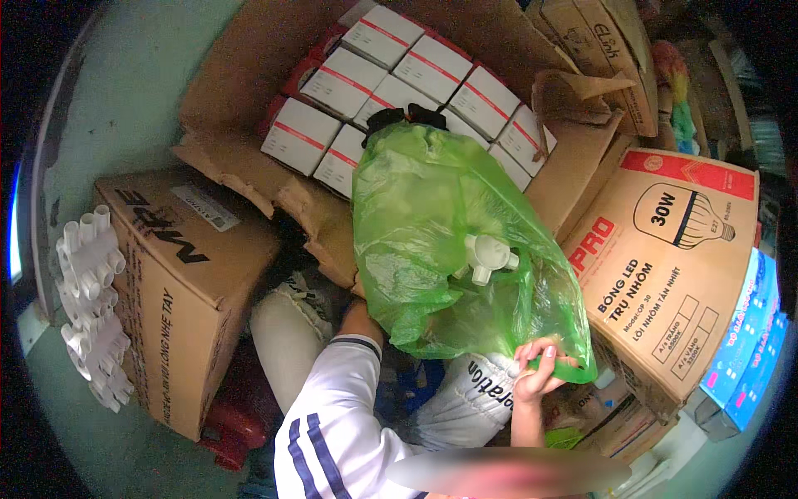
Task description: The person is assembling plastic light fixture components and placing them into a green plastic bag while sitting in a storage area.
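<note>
A large green translucent plastic bag [399,216] spreads across the middle, over the near side of an open carton. Lying in or against it is a white plastic fitting [488,256], round with short pipe stubs. My right hand [539,368] is closed on the bag's lower right edge, fingers gathered in the film. My left hand is hidden behind the bag's lower left side; only the forearm [362,323] below the striped white sleeve shows. At the bag's far end sits a black thing [407,116] whose kind I cannot make out.
The open carton [224,75] holds several white boxes [303,133] with red stripes. A closed carton [191,249] stands left, beside stacked white pipe fittings [91,308]. Rightward are a light-bulb carton [665,274] and blue boxes [744,349]. A red object [237,424] lies low at left.
</note>
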Demonstrator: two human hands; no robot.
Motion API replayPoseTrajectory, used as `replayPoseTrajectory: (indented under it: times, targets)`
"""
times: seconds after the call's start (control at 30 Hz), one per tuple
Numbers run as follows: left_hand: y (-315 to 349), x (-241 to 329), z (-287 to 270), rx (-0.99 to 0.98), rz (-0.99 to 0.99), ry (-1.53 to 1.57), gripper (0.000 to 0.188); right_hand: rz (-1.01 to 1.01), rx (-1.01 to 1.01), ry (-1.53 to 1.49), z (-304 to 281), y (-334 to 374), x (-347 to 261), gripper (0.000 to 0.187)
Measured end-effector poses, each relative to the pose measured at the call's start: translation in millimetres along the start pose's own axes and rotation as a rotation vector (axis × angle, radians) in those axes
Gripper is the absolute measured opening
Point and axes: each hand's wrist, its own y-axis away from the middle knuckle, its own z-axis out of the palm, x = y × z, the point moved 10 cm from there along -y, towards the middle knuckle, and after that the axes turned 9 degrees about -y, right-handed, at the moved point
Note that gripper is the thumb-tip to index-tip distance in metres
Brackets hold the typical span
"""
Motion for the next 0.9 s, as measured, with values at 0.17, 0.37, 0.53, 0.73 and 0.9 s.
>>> replayPoseTrajectory:
  times: [0.17, 0.37, 0.53, 0.73, 0.9]
  targets:
    - [36, -4, -9, -0.022, -0.046, -0.019, 0.052, -0.016, 0.020, -0.031, 1, -2, -5, 0.015]
    - [111, 8, 7, -0.050, -0.099, -0.051, 0.054, -0.042, -0.075, -0.051, 2, 2, -11, 0.016]
    - [196, 30, 51, -0.097, -0.150, -0.059, 0.056, -0.053, -0.073, -0.111, 3, -3, -23, 0.017]
    - [306, 68, 48, -0.084, -0.218, -0.076, 0.057, -0.261, -0.142, -0.143, -3, 1, -55, 0.027]
    - [434, 167, -24, 0.080, 0.250, 0.132, 0.052, -0.332, -0.290, -0.155, 25, 15, -125, 0.055]
